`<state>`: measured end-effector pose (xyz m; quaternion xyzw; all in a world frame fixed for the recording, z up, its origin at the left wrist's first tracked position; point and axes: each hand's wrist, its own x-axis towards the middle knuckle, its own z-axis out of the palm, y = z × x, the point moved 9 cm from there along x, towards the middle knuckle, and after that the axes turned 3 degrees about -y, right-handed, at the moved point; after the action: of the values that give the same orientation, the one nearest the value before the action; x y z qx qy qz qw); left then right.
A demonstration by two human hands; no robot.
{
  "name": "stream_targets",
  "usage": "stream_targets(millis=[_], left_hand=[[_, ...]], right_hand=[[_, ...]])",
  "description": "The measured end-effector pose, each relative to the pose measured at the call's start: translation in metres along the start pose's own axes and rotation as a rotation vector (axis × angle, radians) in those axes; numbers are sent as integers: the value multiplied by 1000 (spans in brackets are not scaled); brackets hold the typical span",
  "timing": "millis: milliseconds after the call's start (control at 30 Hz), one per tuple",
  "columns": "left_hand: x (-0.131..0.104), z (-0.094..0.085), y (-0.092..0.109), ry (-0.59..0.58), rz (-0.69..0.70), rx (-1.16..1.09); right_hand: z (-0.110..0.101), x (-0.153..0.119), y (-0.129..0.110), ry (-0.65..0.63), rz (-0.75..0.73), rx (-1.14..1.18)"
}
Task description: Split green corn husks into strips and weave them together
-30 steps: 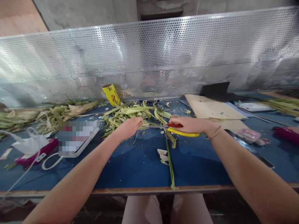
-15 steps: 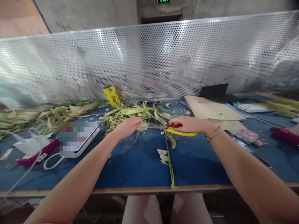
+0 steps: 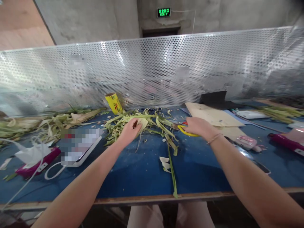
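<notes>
My left hand [image 3: 130, 130] is closed, thumb and fingers pinching a pale green piece of corn husk [image 3: 142, 123] over the pile. In my right hand [image 3: 197, 126] is a pair of scissors [image 3: 188, 131] with yellow and red handles, the blades pointing left and partly lost among the husks. A heap of curled green husk strips [image 3: 116, 128] lies beyond and left of my left hand. One long green strip [image 3: 173, 174] runs from below the scissors to the table's front edge, beside small pale scraps [image 3: 165, 164].
A tablet-like device [image 3: 82, 148] with a white cable and a purple tissue pack [image 3: 39, 163] stand at left. Behind the heap leans a yellow tube [image 3: 114, 103], before a perforated metal screen [image 3: 152, 69]. At right are brown paper [image 3: 211, 114], a pink case [image 3: 246, 142] and a dark phone [image 3: 257, 164].
The scissors have drawn back to the right, away from my left hand. My left hand has turned, showing the husk piece upright in its pinch. The view has tilted up slightly.
</notes>
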<state>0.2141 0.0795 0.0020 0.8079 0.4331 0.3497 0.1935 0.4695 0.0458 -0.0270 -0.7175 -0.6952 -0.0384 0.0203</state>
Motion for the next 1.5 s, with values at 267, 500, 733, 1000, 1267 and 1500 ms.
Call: stream_targets(millis=[267,500,733,1000,1267,1500], left_hand=[[-33,49,10,-55,-433,-995],[-38,66,16,-98,-325,-1054],[-41,66,4,-112,-386,-918],[-45,66,-1,6,-496,-1065],[-39,52,-23,152,-528,-984],[-34,39,1,126,-231,-660]], right_hand=[[-28,-13,-58,348,-226,465],[-15,-30,-125,173,-443,1007],[-18,-30,-115,285,-390,1108],[-22,-37,-112,481,-381,1080],[-25,-41,-100,538,-359,1285],[-3,-32,-136,113,-452,1280]])
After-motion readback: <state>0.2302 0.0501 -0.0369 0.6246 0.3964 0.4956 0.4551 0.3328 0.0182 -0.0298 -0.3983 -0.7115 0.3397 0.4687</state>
